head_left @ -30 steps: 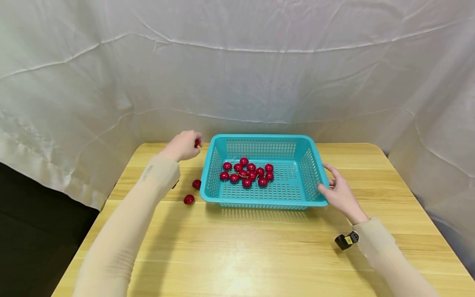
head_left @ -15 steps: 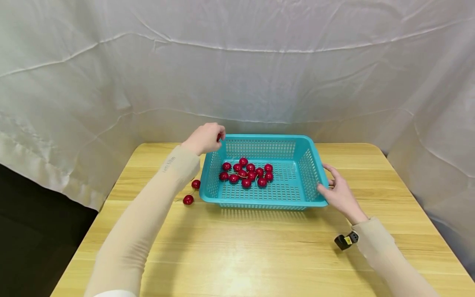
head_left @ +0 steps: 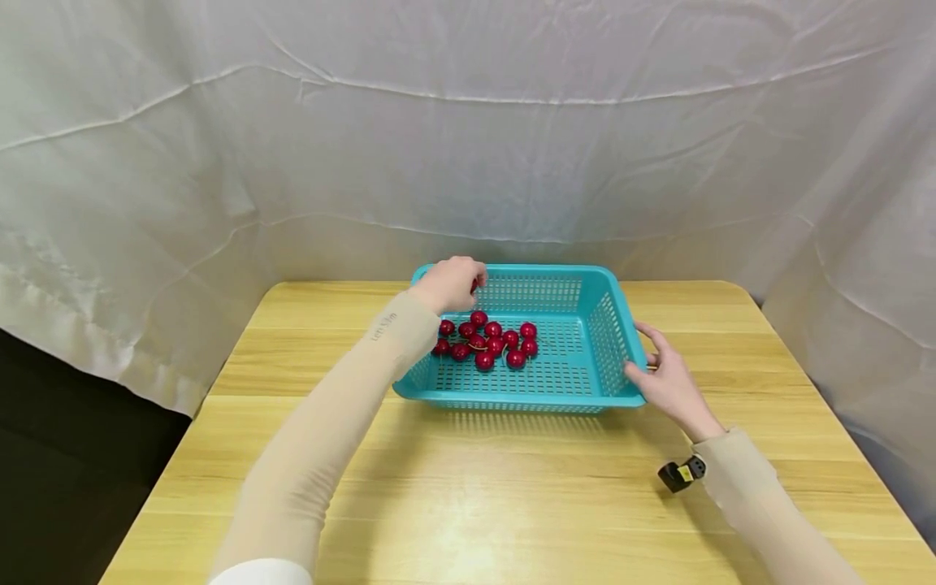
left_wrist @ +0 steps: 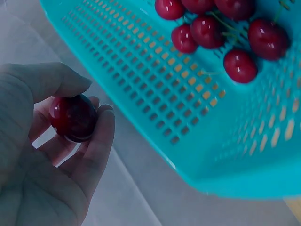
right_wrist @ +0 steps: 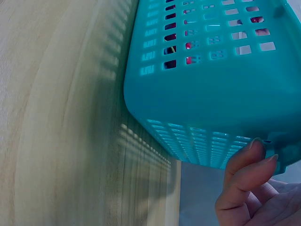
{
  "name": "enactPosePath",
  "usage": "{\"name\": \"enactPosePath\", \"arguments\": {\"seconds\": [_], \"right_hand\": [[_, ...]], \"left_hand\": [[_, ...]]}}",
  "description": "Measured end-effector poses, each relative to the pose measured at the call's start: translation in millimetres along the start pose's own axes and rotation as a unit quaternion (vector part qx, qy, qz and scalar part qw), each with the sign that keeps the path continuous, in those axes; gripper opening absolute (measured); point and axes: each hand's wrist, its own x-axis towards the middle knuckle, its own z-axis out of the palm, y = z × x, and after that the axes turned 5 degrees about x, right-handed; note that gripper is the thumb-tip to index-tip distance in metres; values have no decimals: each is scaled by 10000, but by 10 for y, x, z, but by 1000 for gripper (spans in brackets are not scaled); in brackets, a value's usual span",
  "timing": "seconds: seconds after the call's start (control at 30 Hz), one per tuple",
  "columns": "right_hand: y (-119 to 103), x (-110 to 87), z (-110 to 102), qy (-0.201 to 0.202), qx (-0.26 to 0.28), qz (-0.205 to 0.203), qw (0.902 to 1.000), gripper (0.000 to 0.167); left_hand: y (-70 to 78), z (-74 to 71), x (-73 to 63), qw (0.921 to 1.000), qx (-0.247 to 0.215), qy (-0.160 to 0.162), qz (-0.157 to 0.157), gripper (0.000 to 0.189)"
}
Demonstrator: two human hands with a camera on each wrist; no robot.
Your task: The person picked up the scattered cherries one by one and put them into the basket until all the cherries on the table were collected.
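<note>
A dark red cherry (left_wrist: 74,117) is pinched between the thumb and fingers of my left hand (head_left: 452,284). In the head view this hand is over the far left part of a turquoise plastic basket (head_left: 526,400), with most of the cherry hidden by the fingers. Several red cherries (head_left: 494,347) with thin stems lie on the basket's floor, left of its middle. My right hand (head_left: 671,388) grips the basket's right rim, thumb on the inner side and fingers outside. The right wrist view shows curled fingers (right_wrist: 249,176) at the basket's rim.
The basket stands toward the back of a light wooden table (head_left: 556,496). A pale cloth (head_left: 512,179) hangs behind and at the sides. Black fabric (head_left: 66,463) is at the lower left. My left sleeve (head_left: 344,422) crosses over the table left of the basket.
My left hand has moved right with the cherry, from beside the basket to over it. Two cherries on the table at left are now hidden behind the left arm. The right hand stays put.
</note>
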Motion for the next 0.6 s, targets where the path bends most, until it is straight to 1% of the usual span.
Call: {"name": "enactPosePath", "arguments": {"seconds": [0.2,0.37,0.47,0.6], "right_hand": [[-1,-12,8,11,-35,26,10000,73],[-26,-23,6,16,-17,-2,10000,73],[-22,-22,4,22,-21,-8,10000,73],[-14,-13,11,30,0,-27,10000,73]], "left_hand": [[130,123,84,9999,-39,-134,48,24],[228,233,170,9994,-56,-353,2,27],[251,313,245,9990,-11,-444,-29,30],[257,415,339,9987,76,-491,-98,31]]}}
